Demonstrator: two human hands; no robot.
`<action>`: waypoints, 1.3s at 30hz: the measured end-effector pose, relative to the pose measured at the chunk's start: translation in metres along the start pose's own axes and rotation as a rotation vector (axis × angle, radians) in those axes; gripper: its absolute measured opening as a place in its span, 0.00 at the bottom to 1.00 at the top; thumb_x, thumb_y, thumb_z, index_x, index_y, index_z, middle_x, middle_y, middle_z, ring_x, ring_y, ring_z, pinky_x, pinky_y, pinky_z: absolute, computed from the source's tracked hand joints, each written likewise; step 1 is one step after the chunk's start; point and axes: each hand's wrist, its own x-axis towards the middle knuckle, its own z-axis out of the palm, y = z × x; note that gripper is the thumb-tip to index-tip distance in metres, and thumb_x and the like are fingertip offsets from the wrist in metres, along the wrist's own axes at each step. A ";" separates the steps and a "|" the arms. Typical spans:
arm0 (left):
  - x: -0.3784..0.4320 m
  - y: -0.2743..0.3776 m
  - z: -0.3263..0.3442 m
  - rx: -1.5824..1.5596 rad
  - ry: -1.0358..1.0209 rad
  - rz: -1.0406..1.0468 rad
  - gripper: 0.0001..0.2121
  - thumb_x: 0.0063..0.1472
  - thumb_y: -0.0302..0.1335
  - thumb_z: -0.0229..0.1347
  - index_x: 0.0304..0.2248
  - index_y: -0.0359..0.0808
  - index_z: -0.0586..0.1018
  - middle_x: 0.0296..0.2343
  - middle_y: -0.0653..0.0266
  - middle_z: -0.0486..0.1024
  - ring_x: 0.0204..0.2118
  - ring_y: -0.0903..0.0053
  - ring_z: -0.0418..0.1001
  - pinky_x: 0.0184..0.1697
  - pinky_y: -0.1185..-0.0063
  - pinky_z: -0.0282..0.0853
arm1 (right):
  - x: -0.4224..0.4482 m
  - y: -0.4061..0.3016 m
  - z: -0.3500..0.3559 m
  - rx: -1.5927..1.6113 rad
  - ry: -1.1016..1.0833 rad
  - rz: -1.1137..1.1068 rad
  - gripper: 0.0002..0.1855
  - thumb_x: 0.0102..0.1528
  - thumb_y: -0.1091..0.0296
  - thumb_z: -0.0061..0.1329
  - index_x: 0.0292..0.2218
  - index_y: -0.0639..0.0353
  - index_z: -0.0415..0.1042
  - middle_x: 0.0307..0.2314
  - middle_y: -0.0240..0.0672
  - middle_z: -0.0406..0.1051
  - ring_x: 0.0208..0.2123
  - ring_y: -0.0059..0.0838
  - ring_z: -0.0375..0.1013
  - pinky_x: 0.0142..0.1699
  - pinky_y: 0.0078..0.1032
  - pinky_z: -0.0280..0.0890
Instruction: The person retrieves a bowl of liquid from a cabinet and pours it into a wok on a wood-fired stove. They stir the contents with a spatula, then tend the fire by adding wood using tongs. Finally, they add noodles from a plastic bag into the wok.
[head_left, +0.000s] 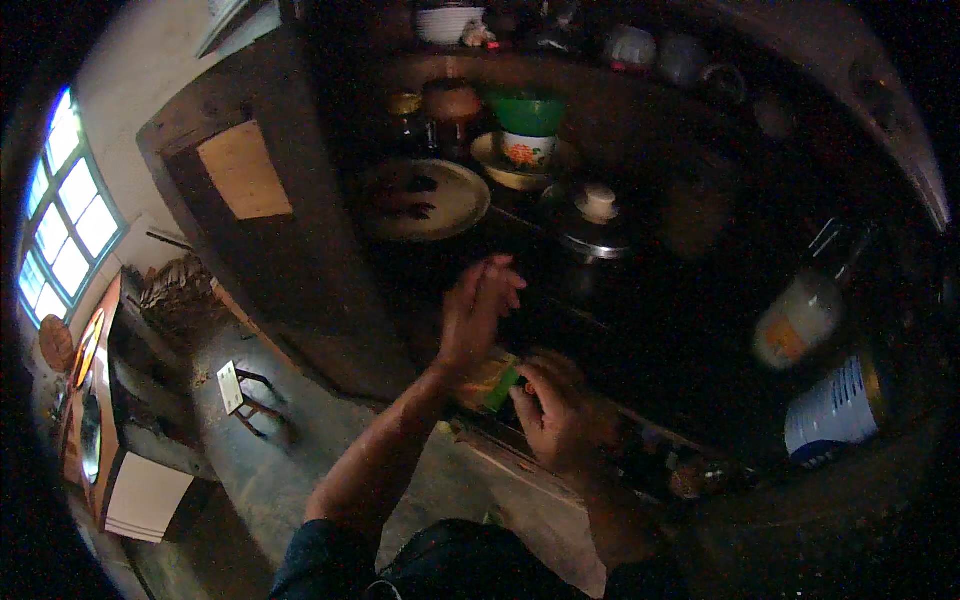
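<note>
Low in front of me, a green and yellow packet (501, 388) lies at the front edge of a dark cupboard shelf. My right hand (559, 420) has its thumb and fingers closed on the packet's right end. Just beyond, my left hand (480, 311) is raised with fingers stretched out and nothing visible in it; its wrist hides part of the packet. A lidded metal pot (596, 241) with a pale knob stands past my hands. Behind my left hand is a round plate (461, 202) with dark pieces of something on it.
A green bowl (529, 114) sits on a printed white container (529, 150) in a yellowish dish (499, 174). On the right are a bottle (799, 322) and a blue-white can (832, 420). The open cupboard door (300, 285) stands left; a stool (232, 388) is on the floor.
</note>
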 end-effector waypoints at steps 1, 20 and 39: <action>-0.013 0.003 -0.008 -0.027 -0.023 0.034 0.14 0.63 0.31 0.36 0.40 0.31 0.69 0.29 0.64 0.72 0.28 0.80 0.68 0.34 0.82 0.64 | -0.001 -0.003 -0.001 0.000 0.001 0.008 0.15 0.46 0.76 0.51 0.38 0.65 0.68 0.36 0.43 0.67 0.36 0.37 0.69 0.37 0.25 0.67; -0.620 -0.108 -0.299 0.243 0.780 -1.208 0.14 0.58 0.35 0.47 0.28 0.30 0.72 0.20 0.60 0.71 0.18 0.79 0.66 0.18 0.80 0.62 | -0.166 -0.066 0.216 0.336 -0.801 0.426 0.10 0.50 0.67 0.47 0.31 0.65 0.70 0.25 0.35 0.71 0.29 0.25 0.69 0.36 0.23 0.63; -0.763 -0.092 -0.432 0.170 1.511 -1.009 0.11 0.54 0.30 0.45 0.28 0.30 0.74 0.21 0.63 0.74 0.22 0.77 0.72 0.27 0.79 0.68 | -0.253 -0.172 0.618 0.208 -1.861 0.264 0.10 0.48 0.66 0.49 0.30 0.63 0.73 0.21 0.34 0.72 0.21 0.22 0.70 0.26 0.21 0.65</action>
